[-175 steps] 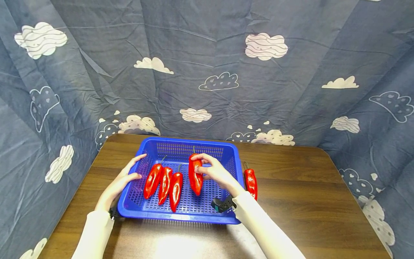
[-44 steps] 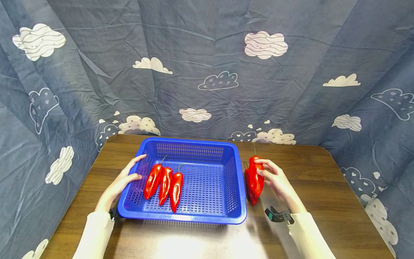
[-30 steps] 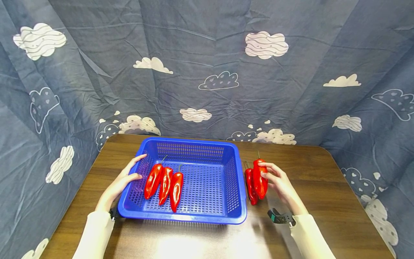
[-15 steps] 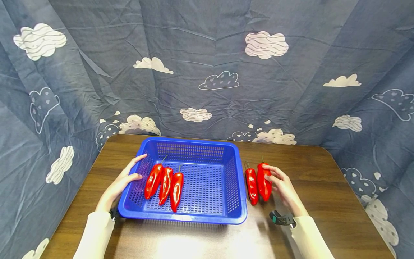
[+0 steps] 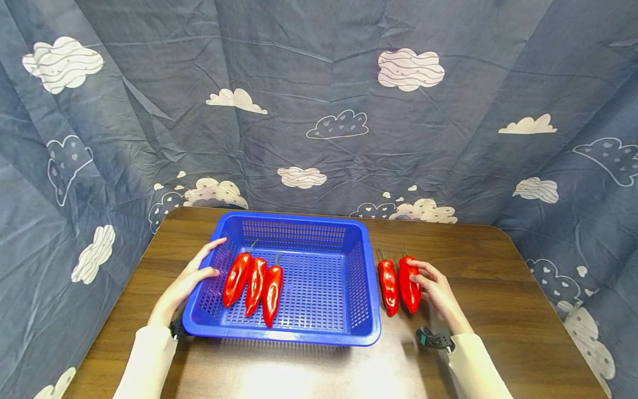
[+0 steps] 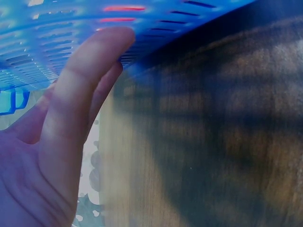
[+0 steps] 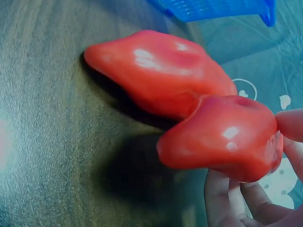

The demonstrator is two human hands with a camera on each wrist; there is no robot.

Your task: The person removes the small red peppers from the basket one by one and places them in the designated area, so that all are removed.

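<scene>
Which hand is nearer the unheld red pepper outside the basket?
Right: the right hand grips another pepper beside the unheld red pepper; the left hand is across the blue basket, touching it.

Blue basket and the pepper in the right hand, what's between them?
In the head view, another red pepper lies on the table between the basket and held pepper.

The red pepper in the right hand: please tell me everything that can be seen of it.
The red pepper is long and tapers to a blunt tip; its surface looks smooth and glossy, with dents, and a thin green stem shows. The right hand pinches it near the stem end, tip at the near end. It is outside the blue basket, right of a second pepper, over the wooden table; whether it touches the table is unclear.
</scene>
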